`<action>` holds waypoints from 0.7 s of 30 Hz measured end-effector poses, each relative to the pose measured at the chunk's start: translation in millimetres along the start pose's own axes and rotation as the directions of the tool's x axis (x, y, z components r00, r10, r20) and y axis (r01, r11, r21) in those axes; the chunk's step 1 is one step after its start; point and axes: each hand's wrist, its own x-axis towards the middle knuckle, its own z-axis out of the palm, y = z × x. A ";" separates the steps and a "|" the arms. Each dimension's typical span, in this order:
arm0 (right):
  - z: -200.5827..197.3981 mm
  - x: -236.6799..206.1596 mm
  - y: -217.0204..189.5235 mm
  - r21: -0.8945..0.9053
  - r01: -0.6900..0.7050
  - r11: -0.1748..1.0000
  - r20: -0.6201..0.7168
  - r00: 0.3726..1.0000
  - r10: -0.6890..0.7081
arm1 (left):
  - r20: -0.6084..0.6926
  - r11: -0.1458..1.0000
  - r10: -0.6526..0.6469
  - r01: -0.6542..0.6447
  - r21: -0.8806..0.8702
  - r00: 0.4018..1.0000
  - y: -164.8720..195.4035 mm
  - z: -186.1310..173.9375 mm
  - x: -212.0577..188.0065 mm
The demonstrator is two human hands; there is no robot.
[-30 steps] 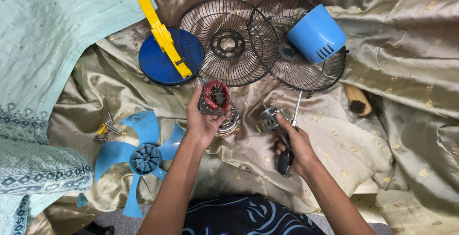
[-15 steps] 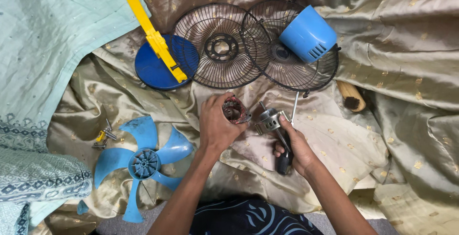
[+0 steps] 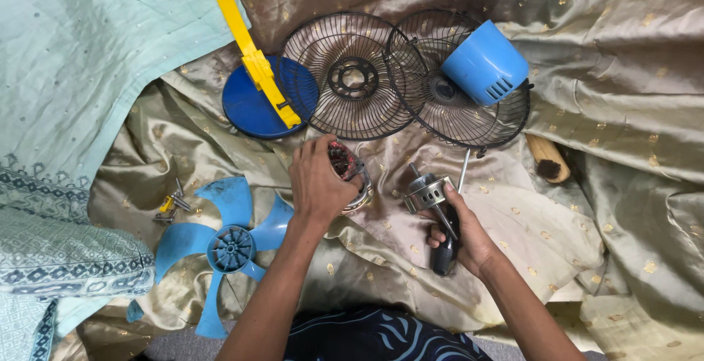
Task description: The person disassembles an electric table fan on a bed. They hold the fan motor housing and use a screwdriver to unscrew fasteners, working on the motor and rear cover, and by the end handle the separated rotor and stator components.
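Copper-wound motor coil has come down to the gold cloth with left hand fingers clamped on it, now close to the metal motor piece and screwdriver gripped by the right hand.

Left hand — grips motor stator | right hand — holds rotor, screwdriver | fan blade at left

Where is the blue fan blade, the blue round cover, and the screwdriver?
blue fan blade point(image 3: 230, 248), head view, on its round hub.
blue round cover point(image 3: 484, 62), head view, on its smooth side.
screwdriver point(image 3: 444, 254), head view, on its black handle in the right hand.
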 end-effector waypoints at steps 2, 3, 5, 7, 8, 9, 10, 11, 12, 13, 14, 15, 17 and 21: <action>1.5 -0.8 -1.9 0.025 -0.015 1.000 0.020 1.000 0.014 | -0.132 0.989 0.145 -0.139 0.050 0.981 8.0 -0.4 -0.4; 3.0 -1.7 -2.3 0.028 -0.018 0.999 0.010 1.000 0.018 | -0.129 0.986 0.164 -0.160 0.043 0.978 14.3 1.0 -0.9; 8.4 -2.4 0.0 0.031 -0.029 0.999 0.000 1.000 0.029 | -0.126 0.980 0.196 -0.193 0.036 0.972 27.9 5.9 -3.5; 14.8 -3.9 4.3 0.116 -0.039 0.993 0.036 0.999 0.035 | 0.034 0.985 0.065 -0.059 -0.160 0.997 43.2 14.1 -10.7; 17.1 -5.8 7.1 0.162 -0.045 0.986 0.051 0.998 0.037 | 0.127 0.969 0.015 0.017 -0.248 0.992 46.4 16.3 -13.7; 19.7 -7.3 9.9 0.181 -0.048 0.982 0.104 0.994 0.029 | 0.207 0.961 -0.034 0.088 -0.261 0.978 45.7 16.9 -15.5; 22.0 -8.3 11.6 0.199 -0.051 0.979 0.155 0.988 0.020 | 0.286 0.949 -0.080 0.161 -0.271 0.955 45.4 18.9 -18.0; 23.3 -9.1 11.1 0.216 -0.054 0.975 0.202 0.979 0.010 | 0.365 0.932 -0.122 0.233 -0.277 0.923 44.4 21.8 -19.0; 24.3 -10.2 10.0 0.205 -0.052 0.977 0.175 0.984 0.016 | 0.371 0.895 -0.127 0.268 -0.356 0.920 41.3 24.4 -17.6; 26.1 -11.2 9.2 0.195 -0.052 0.979 0.148 0.989 0.023 | 0.379 0.851 -0.132 0.301 -0.431 0.916 36.1 26.3 -14.9; 28.4 -12.6 8.2 0.184 -0.051 0.982 0.122 0.992 0.029 | 0.385 0.799 -0.137 0.332 -0.502 0.913 30.5 27.8 -12.8; 30.9 -14.0 6.3 0.163 -0.043 0.986 0.125 0.992 0.023 | 0.374 0.798 -0.157 0.341 -0.497 0.914 25.0 29.3 -10.6; 34.9 -18.4 2.1 0.122 -0.026 0.992 0.126 0.992 0.011 | 0.354 0.795 -0.195 0.359 -0.489 0.915 16.4 32.5 -8.9; 43.0 -25.5 -5.9 -0.105 0.051 0.993 0.089 0.995 -0.042 | 0.388 0.649 -0.414 0.566 -0.508 0.824 7.3 35.0 -16.2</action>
